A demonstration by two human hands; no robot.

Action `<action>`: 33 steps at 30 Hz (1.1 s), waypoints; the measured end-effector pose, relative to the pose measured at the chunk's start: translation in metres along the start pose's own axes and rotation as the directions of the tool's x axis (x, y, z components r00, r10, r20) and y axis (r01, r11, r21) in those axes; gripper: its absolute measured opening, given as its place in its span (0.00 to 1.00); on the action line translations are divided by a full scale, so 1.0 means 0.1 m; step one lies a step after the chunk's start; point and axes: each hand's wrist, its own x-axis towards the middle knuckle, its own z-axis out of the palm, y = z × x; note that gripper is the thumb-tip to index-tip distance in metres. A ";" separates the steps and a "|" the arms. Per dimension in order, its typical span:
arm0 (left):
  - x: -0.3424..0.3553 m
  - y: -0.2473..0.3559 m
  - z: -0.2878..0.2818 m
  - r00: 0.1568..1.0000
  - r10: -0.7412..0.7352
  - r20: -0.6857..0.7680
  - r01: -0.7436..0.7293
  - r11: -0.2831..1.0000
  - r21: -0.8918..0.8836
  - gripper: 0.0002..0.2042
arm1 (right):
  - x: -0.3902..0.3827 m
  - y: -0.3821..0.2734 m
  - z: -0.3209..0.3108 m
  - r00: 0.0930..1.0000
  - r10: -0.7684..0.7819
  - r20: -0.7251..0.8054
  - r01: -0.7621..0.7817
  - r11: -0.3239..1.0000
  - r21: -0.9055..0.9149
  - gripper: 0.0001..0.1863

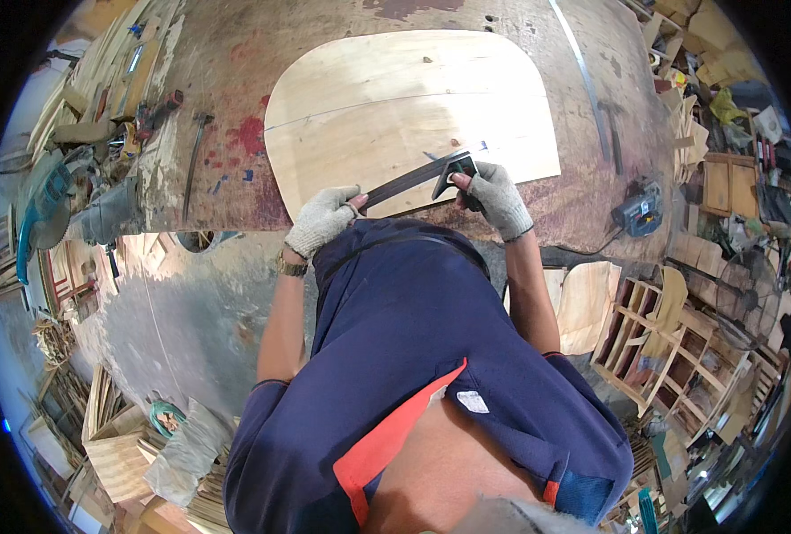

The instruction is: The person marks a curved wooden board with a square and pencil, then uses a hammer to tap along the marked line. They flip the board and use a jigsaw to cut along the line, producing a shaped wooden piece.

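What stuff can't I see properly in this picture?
Head view:
- Some fingers of the right hand: hidden behind the black head on the ruler.
- Any ruler markings: too small.
- Underside of the wooden board: hidden by the board itself.
- Table's far end: cut off by the upper edge.

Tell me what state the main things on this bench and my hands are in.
Square: held in both hands, slanted.
Left hand: gloved, closed around the square's blade end.
Right hand: gloved, closed around the square's head.
Wood panel: lying flat, far corners rounded.
Left hammer: lying down, unheld.
Right hammer: lying down, unheld.
Metal strip: lying flat.
Bench: worn, red-stained.
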 end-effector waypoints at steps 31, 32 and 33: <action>-0.25 0.56 0.23 0.922 0.206 -0.328 -0.107 0.949 0.296 0.19 | -0.26 -0.31 0.73 0.963 0.086 0.255 0.003 0.944 -0.329 0.25; -0.24 0.58 0.27 0.898 0.259 -0.357 -0.143 0.937 0.320 0.19 | -0.27 -0.35 0.76 0.962 0.104 0.252 0.005 0.918 -0.397 0.25; -0.25 0.60 0.30 0.886 0.289 -0.362 -0.166 0.928 0.335 0.19 | -0.29 -0.38 0.77 0.962 0.103 0.254 -0.001 0.928 -0.372 0.26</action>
